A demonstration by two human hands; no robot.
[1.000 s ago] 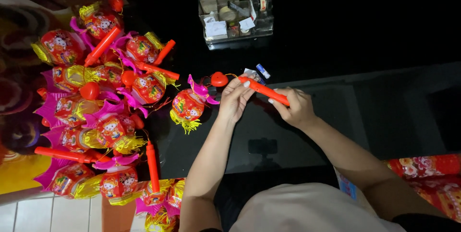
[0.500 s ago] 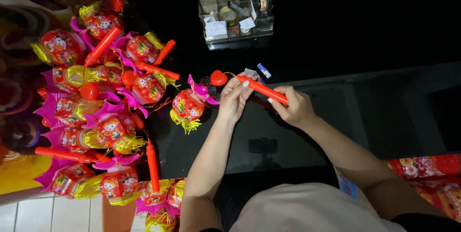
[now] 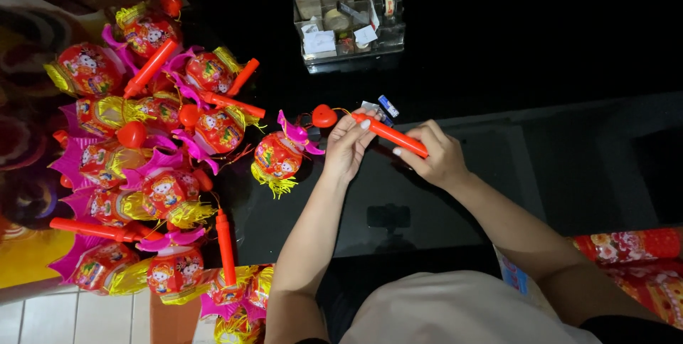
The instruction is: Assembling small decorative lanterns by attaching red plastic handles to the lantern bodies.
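Dark glossy surface [image 3: 498, 59]; lantern pile [image 3: 149, 152] crowds left edge. My left hand [image 3: 348, 146] fingers pinch orange stick [image 3: 390, 134] tip, right hand [image 3: 435, 155] grips shaft, steadying it; lantern [image 3: 279, 157] dangles nearby.

handle [image 3: 391, 135]: glossy orange plastic | table [image 3: 498, 52]: glossy black | tassels [image 3: 273, 184]: yellow foil

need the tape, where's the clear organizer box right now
In the head view, the clear organizer box sits at the top centre of the black table, beyond both hands, right of the lantern pile.
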